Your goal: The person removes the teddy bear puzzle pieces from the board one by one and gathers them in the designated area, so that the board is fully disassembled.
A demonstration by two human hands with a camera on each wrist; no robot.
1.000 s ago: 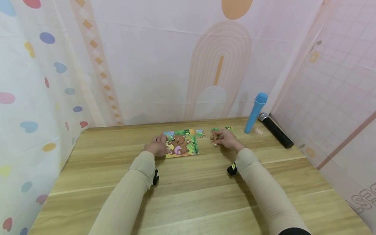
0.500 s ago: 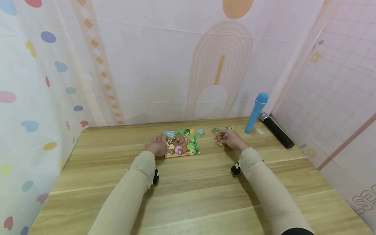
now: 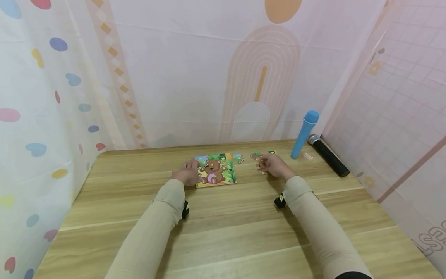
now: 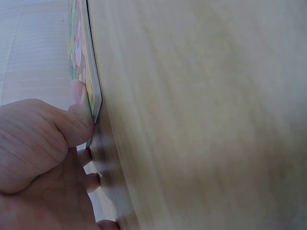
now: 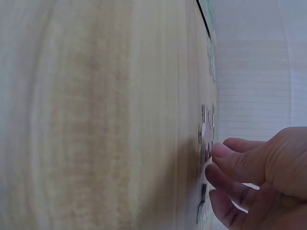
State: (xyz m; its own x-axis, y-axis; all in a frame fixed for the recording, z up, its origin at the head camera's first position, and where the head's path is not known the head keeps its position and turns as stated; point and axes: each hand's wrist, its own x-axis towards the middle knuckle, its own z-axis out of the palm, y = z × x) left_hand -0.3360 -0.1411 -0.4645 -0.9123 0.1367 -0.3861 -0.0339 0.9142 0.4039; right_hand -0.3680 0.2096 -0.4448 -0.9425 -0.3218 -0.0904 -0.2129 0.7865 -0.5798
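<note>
A bear jigsaw board is being steadied at its left edge by the left hand, the thumb being pressed against the board's near corner while the other fingers are being kept loosely curled beneath it on the wooden table. The board is being kept flat near the middle of the table's far side.

Just to the right of the board, loose puzzle pieces are being touched by the right hand, its fingertips being laid on one of the scattered pieces; whether a piece is actually being pinched cannot be told from either view.

Beyond the right hand, a blue cylinder is being leaned upright against the patterned backdrop, and a black microphone is being left lying just beside it. Beige sleeves are being worn on both arms.
</note>
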